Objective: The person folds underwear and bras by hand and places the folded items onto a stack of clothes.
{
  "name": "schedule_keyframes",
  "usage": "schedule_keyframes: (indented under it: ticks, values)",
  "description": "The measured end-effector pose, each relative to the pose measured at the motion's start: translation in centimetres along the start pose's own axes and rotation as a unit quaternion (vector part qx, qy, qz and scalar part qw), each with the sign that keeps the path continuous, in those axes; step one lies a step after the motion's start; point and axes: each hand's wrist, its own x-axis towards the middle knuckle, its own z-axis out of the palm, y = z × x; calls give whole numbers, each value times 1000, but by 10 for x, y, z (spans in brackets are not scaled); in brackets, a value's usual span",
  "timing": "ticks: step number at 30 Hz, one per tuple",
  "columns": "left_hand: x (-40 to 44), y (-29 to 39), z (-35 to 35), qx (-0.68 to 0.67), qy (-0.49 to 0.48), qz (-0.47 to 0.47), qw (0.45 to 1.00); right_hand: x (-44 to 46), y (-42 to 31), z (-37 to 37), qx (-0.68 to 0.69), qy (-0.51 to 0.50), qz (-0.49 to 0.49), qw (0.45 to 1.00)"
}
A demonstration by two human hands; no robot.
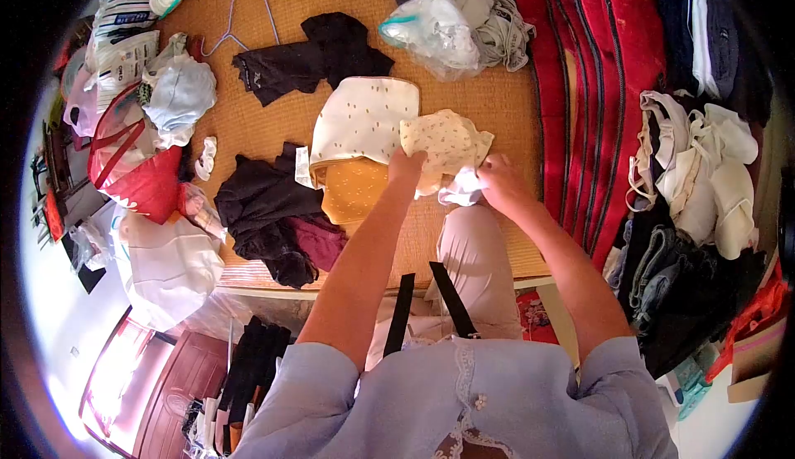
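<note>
Near the middle of the woven mat, my left hand point(407, 166) is closed on the lower left edge of a small cream printed garment point(445, 140). My right hand point(502, 181) pinches a small crumpled white cloth point(461, 187) at the garment's lower right; whether the two are joined I cannot tell. Just left of the garment lies an open fabric pouch point(364, 115), cream with small dark-gold marks and a mustard-yellow part point(356, 191) below. Black clothing point(265, 210) with a maroon piece point(316, 242) is heaped left of my left forearm.
A black garment point(319, 55) and a lilac hanger point(234, 28) lie farther back. Clear bags of clothing point(435, 32) sit beyond my hands. Red bedding point(592, 103) borders the right, with piled light garments point(696, 169) past it. Bags, including a red one point(145, 181), crowd the left.
</note>
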Motion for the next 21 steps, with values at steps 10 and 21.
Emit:
schedule_keyframes:
  ticks: [10,21]
  values:
    - [-116,93,-62,137,-148,194,960,-6,-108,-147,114,-174,-86,974]
    - [-223,122,-136,-125,-170,71,975,-45,-189,-187,497,-93,48,861]
